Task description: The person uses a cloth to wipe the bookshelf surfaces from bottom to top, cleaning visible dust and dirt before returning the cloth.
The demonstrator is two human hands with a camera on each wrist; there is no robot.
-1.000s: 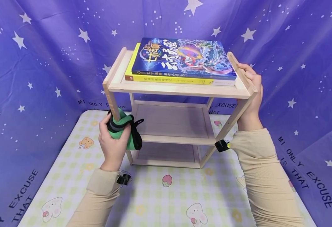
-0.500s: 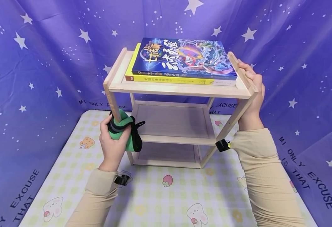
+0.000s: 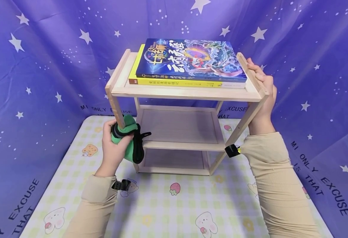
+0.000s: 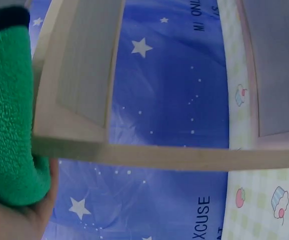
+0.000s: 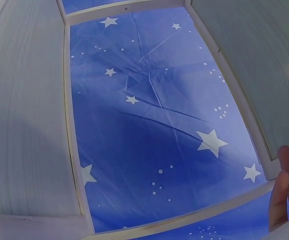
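A small three-tier wooden shelf (image 3: 186, 95) stands on the table. My left hand (image 3: 111, 155) holds a green cloth (image 3: 130, 153) with black trim against its front left post (image 3: 114, 107). In the left wrist view the fuzzy green cloth (image 4: 7, 110) fills the left side, with part of my hand (image 4: 12, 220) beneath it, beside the pale post (image 4: 174, 157). My right hand (image 3: 266, 107) grips the shelf's top right side, fingers over the outer edge. Fingertips (image 5: 278, 197) show at the lower right of the right wrist view.
On the top tier lie a blue illustrated book (image 3: 192, 59) and, under it, a yellow book (image 3: 174, 82). The middle tier (image 3: 180, 125) and bottom tier (image 3: 174, 162) are bare wood. A checked tablecloth (image 3: 162, 211) covers the table, and purple star-print curtains (image 3: 58, 59) surround it.
My left wrist has swung slightly left, and the green cloth's lower end hangs a little lower beside the post. My right hand keeps its hold on the shelf; the books stay put.
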